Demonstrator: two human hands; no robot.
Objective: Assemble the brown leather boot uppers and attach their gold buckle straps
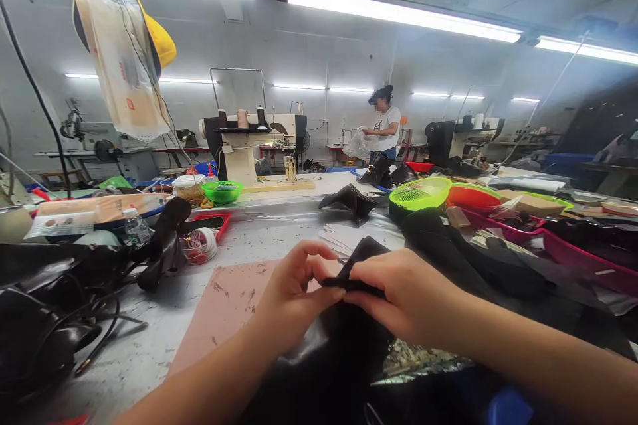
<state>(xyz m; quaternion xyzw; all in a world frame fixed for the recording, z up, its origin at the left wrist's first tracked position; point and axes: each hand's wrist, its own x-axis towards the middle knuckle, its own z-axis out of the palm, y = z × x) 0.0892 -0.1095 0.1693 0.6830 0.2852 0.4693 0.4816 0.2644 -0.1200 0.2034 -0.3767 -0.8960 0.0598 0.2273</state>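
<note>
Both hands pinch one black leather piece [366, 252] above the near edge of the table. My left hand [299, 295] has thumb and forefinger closed on its folded edge. Just to the right, my right hand [399, 282] grips the same edge, thumb below and fingers on top. The piece stands up behind my fingers, and its lower part merges with dark material beneath, so its full shape cannot be made out. Under and left of my hands lies a pink board [219, 305] with dark smears. Pale paper-like pieces [339, 236] lie just beyond.
Black leather parts [40, 319] and a coiled white cord [200, 246] lie left. Right are a yellow-green basket [421, 192], a magenta tray [588, 259] and black fabric [448, 259]. A sewing machine [249, 146] stands beyond; a person [386, 126] holds clear plastic in the background.
</note>
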